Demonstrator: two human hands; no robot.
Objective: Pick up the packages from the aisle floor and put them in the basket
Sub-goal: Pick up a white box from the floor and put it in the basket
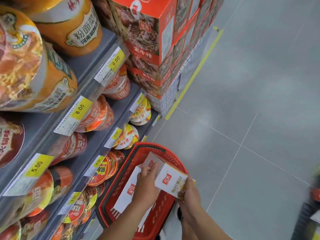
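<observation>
A red plastic basket (174, 161) stands on the grey floor beside the shelves. A white package with a red logo (127, 191) lies flat inside it, and a second white box (152, 161) leans at the far end. My right hand (189, 194) grips the near edge of a white and yellow package (170, 181) held over the basket's right rim. My left hand (147, 184) reaches into the basket, its fingers curled at the left edge of that package and touching the leaning box.
Shelves of instant noodle cups (93, 115) with yellow price tags run along the left. A stack of red cartons (152, 44) stands on the floor behind a yellow line. Grey tiled floor (259, 101) spreads to the right. A blurred object (311, 205) sits at the right edge.
</observation>
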